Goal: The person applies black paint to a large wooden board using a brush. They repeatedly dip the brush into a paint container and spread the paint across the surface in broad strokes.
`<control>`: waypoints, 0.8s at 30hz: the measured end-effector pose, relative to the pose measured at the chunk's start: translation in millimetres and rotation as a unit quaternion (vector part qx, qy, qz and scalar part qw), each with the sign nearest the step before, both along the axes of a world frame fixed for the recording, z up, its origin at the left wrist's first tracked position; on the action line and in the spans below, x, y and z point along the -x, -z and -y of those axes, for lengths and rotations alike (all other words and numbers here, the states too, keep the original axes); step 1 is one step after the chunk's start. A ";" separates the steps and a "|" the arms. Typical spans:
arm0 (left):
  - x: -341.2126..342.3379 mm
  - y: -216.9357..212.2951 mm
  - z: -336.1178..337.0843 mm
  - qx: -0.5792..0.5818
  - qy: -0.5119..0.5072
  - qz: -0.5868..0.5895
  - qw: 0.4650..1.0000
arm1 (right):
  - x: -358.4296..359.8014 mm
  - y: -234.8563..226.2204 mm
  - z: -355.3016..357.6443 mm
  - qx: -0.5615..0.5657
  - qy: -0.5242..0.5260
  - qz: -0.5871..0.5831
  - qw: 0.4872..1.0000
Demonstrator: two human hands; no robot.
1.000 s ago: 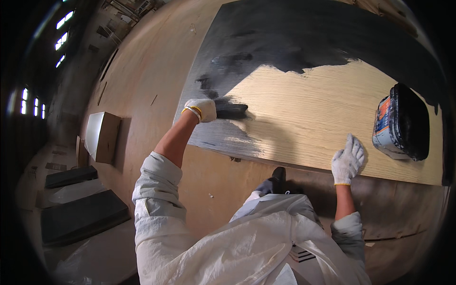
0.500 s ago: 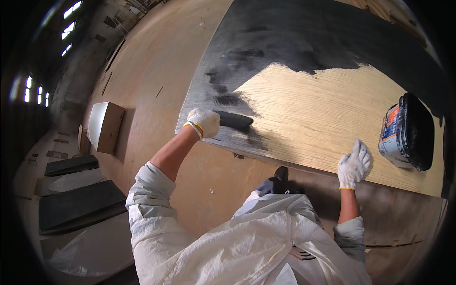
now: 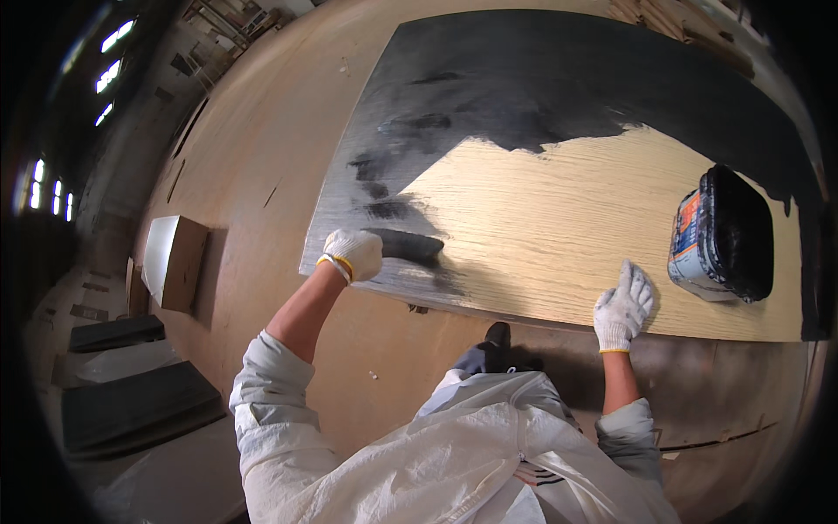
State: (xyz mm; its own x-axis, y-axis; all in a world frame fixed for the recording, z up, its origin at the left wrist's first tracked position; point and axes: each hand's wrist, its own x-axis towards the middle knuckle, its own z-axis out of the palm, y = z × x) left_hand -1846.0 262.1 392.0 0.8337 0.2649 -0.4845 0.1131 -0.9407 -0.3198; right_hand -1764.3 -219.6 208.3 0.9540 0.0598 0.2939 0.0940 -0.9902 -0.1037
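My left hand (image 3: 356,253), in a white knitted glove, is closed round a black, paint-soaked applicator (image 3: 408,247); whether it is a brush or a sponge pad I cannot tell. The applicator lies against the near left part of a wood-grain panel (image 3: 524,236), where dark streaks spread around it. Black paint (image 3: 541,70) covers the panel's far side and left end, while the near middle shows pale wood. Gloved too, my right hand (image 3: 623,308) is open at the panel's near edge, fingers extended and holding nothing. To its right stands an open, paint-smeared bucket (image 3: 698,240).
A brown box (image 3: 177,262) with a white side rests on the floor to the left. Dark panels (image 3: 140,406) and plastic sheeting lie nearer on that side. Beyond the panel's far right are wooden boards (image 3: 668,22). My shoe (image 3: 497,336) shows below the near edge.
The whole view has shifted, so the panel, bucket and hands appear farther left and mostly lower. Relative to the panel, both hands stay about where they were; the left still grips the applicator.
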 end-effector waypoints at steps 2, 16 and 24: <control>-8.2 -0.7 -9.1 0.029 -0.017 -0.009 0.999 | 1.9 -2.6 -1.9 0.002 -0.001 -0.002 1.000; -163.5 49.7 7.5 0.024 -0.051 0.137 0.989 | 6.0 -22.0 -8.9 -0.027 0.005 -0.035 0.999; -175.0 82.5 192.7 0.344 -0.091 0.200 0.913 | 5.6 -17.4 4.3 -0.120 -0.042 -0.036 0.991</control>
